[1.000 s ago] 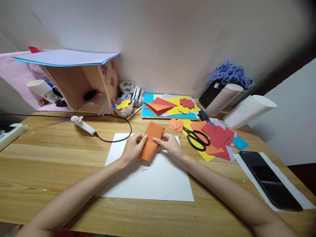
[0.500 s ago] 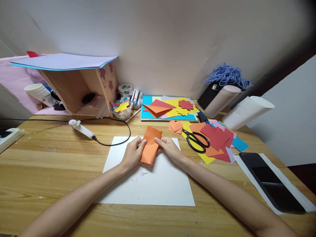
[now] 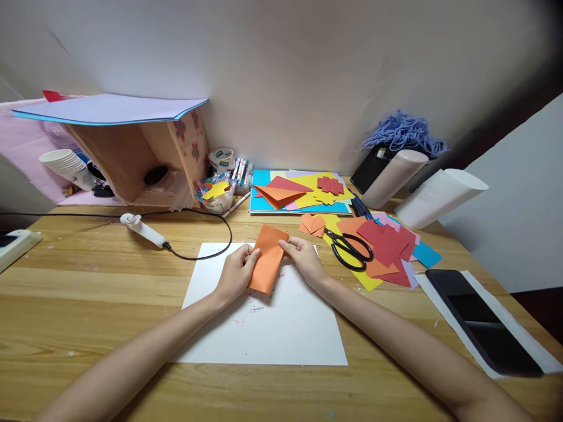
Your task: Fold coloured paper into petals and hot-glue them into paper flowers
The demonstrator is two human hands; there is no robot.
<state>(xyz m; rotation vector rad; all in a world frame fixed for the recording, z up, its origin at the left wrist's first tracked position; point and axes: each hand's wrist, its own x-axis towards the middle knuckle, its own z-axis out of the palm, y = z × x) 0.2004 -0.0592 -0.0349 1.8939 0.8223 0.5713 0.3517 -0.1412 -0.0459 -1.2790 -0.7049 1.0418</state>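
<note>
A folded piece of orange paper (image 3: 267,261) is held tilted above a white sheet (image 3: 281,337) that bears small marks. My left hand (image 3: 237,269) grips its left edge, the thumb lying on the front face and the other fingers behind. On the opposite side, my right hand (image 3: 303,258) pinches the paper near its upper right corner. Just beyond the right hand rest an orange paper heart (image 3: 312,225) and black-handled scissors (image 3: 349,249).
Coloured paper scraps (image 3: 387,249) spread under the scissors, with a black phone (image 3: 484,322) farther right. A white glue gun (image 3: 143,230) with its cord lies at left, near a cardboard box (image 3: 127,158). Stacked coloured paper (image 3: 303,208) sits at the back.
My right hand has slid up along the paper's right edge toward the upper corner. The left hand keeps its hold, and the paper stays almost in place.
</note>
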